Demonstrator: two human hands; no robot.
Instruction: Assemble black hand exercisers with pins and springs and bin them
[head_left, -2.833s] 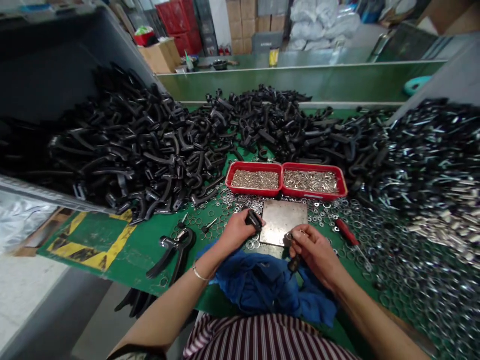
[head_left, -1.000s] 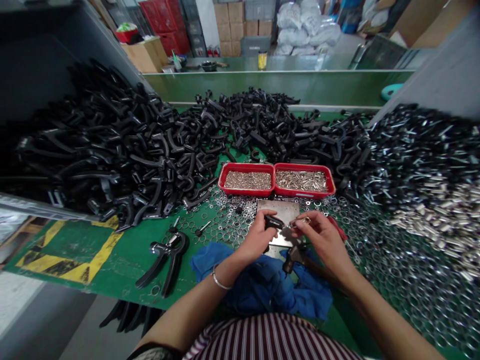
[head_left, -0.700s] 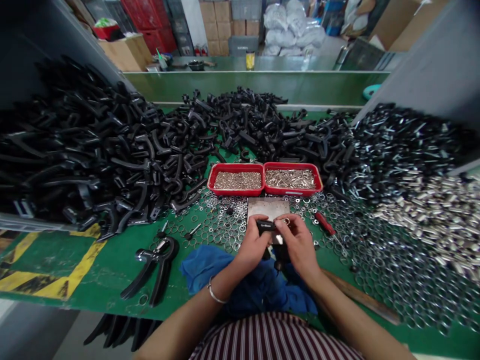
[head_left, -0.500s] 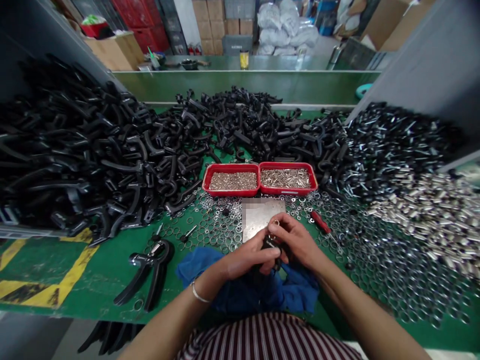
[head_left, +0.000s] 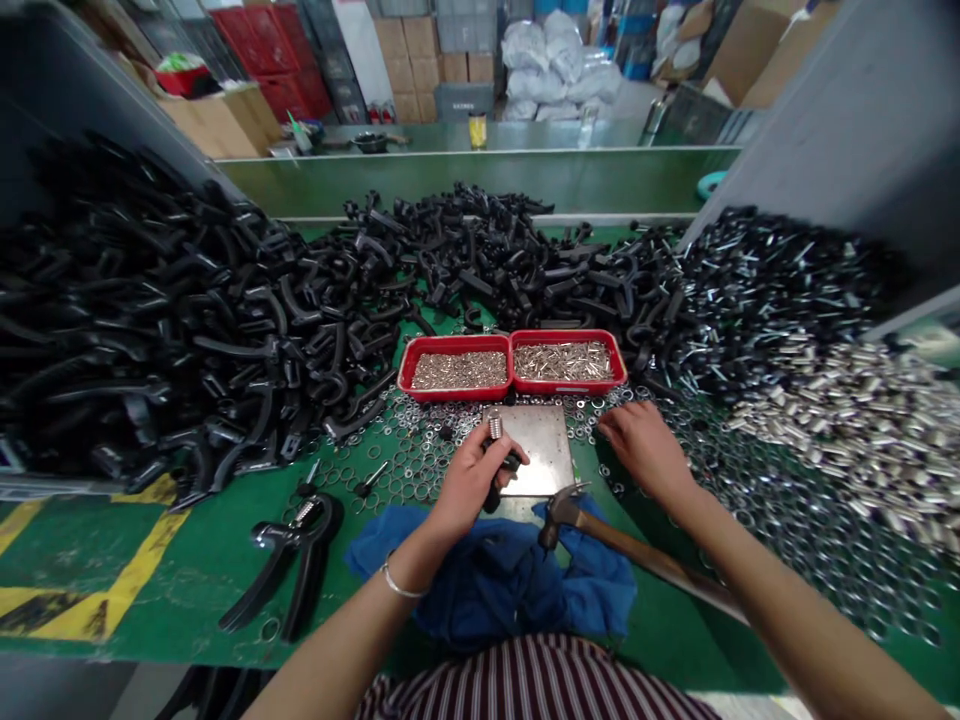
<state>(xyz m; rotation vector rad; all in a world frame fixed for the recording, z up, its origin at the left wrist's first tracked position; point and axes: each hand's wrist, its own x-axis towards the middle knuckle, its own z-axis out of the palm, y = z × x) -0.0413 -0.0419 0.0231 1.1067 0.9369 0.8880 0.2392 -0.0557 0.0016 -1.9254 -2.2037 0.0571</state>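
My left hand [head_left: 474, 478] is closed around a black part with a metal spring [head_left: 495, 428] standing up from it, over the left edge of a metal plate [head_left: 541, 450]. My right hand [head_left: 643, 450] is right of the plate, fingers bent down over the screwdriver's earlier spot among small rings; whatever its fingertips hold is hidden. A claw hammer [head_left: 637, 550] with a wooden handle lies below the plate, its head on a blue cloth [head_left: 487, 580]. Behind the plate, two red trays hold small metal pieces: the left tray [head_left: 455, 396] and the right tray [head_left: 570, 387].
Black handles [head_left: 172, 340] are heaped at left and across the back. An assembled hand grip [head_left: 292, 560] lies front left. At right are black-headed bolts [head_left: 780, 300], metal cylinders [head_left: 870, 430] and many rings [head_left: 810, 540]. Grey panels stand at both sides.
My hands have separated: the left moved left with the black part, the right moved right and up. The hammer now shows, and the red screwdriver is out of sight. The view shifted slightly.
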